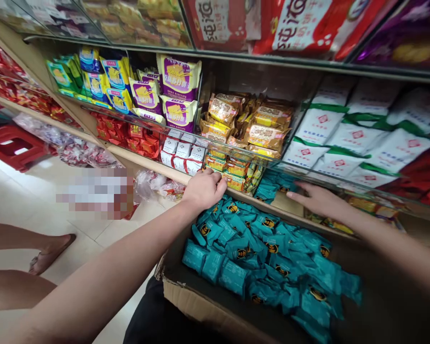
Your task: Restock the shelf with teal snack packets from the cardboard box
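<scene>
My left hand (205, 189) rests on the shelf's front edge (179, 175), its fingers bent over the rim beside small yellow packets (234, 174). Just below it is an open cardboard box (200, 301) with many teal wrapped snack packets (236, 243) inside. My right hand (318, 199) reaches into the low shelf compartment, thumb apart from the stretched fingers, with nothing visible in it. Near its fingertips lie a few teal packets (268, 190) and a bare brown patch of the compartment (288, 204).
Above are glass-fronted shelves with purple soda biscuit packs (181, 79), brown-gold packets (268, 129) and white-green bags (318, 124). On the left, a red stool (16, 143), plastic bags (82, 145) and another person's legs (14, 251) are on the tiled floor.
</scene>
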The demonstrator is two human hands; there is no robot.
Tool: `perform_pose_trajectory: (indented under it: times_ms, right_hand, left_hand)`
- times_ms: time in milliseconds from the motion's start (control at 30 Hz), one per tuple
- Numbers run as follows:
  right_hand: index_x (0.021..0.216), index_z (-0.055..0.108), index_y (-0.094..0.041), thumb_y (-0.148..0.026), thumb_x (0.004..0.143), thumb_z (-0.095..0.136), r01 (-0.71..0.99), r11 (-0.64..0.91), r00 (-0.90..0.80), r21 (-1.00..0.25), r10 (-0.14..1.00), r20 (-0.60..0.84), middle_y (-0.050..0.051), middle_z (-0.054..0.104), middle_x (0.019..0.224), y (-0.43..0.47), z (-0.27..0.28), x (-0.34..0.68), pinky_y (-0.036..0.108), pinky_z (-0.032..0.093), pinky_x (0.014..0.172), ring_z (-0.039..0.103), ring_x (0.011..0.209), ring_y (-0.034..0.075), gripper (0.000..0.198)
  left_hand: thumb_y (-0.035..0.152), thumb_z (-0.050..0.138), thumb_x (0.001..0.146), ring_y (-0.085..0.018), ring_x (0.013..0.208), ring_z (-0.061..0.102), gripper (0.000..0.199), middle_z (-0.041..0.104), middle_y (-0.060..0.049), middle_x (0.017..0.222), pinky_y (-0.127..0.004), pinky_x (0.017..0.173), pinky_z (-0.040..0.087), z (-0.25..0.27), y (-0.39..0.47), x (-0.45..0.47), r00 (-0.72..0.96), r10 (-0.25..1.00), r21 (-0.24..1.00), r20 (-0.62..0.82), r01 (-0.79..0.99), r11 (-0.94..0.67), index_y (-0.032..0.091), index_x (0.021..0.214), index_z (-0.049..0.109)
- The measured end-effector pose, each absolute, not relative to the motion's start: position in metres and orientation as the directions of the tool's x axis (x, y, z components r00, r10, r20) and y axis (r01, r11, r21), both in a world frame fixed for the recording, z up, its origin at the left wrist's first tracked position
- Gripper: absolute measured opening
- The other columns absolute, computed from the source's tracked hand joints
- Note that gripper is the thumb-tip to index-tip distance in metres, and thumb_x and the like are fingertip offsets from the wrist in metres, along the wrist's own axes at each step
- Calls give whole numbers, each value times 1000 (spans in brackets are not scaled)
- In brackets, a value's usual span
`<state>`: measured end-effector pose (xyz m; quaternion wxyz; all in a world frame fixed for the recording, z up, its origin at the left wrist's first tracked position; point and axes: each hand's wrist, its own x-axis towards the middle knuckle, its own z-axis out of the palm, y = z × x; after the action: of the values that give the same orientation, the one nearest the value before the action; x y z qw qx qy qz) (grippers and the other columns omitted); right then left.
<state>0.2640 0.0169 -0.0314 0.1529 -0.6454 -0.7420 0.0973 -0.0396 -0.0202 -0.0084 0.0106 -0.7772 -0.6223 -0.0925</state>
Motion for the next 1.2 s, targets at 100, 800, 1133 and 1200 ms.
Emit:
perform_pose_trajectory:
  times_ms: [100, 800, 1133, 1200]
  right_hand:
    - [103, 60, -19, -41, 80, 50, 825, 455, -375, -335, 884, 277, 9, 58, 112, -57, -2, 250, 40, 41, 89, 52, 104, 25, 33]
    - [127, 46, -18, -24, 78, 48, 880, 253, -246, -402, 967, 71, 7, 42, 134, -116, -122, 205, 39, 25, 103, 37, 121, 23, 50]
    - [127, 46, -20, -25, 71, 50, 836, 216, -263, -504, 964, -23, 6, 38, 137, -114, -118, 213, 36, 22, 104, 33, 125, 21, 56]
    - [127, 46, -20, -24, 70, 50, 830, 210, -261, -517, 965, -27, 6, 38, 137, -115, -116, 212, 36, 22, 104, 32, 125, 21, 57]
  left_hand:
    - [41, 23, 91, -21, 81, 55, 46, 57, -7, 80, -32, 76, 40, -9, -21, -40, 198, 963, 98, 183, 971, -219, 16, 86, 62]
    - [43, 26, 89, -20, 82, 54, 40, 59, -6, 80, -30, 73, 39, -5, -31, -54, 168, 939, 231, 300, 942, -242, 20, 77, 57]
    - [43, 32, 86, -22, 88, 55, 38, 63, -6, 88, -35, 82, 42, -8, -26, -60, 145, 931, 355, 335, 896, -267, 19, 84, 62]
    - [41, 38, 84, -23, 99, 53, 35, 64, -7, 97, -38, 90, 40, 0, -33, -55, 143, 904, 460, 404, 822, -336, 19, 95, 63]
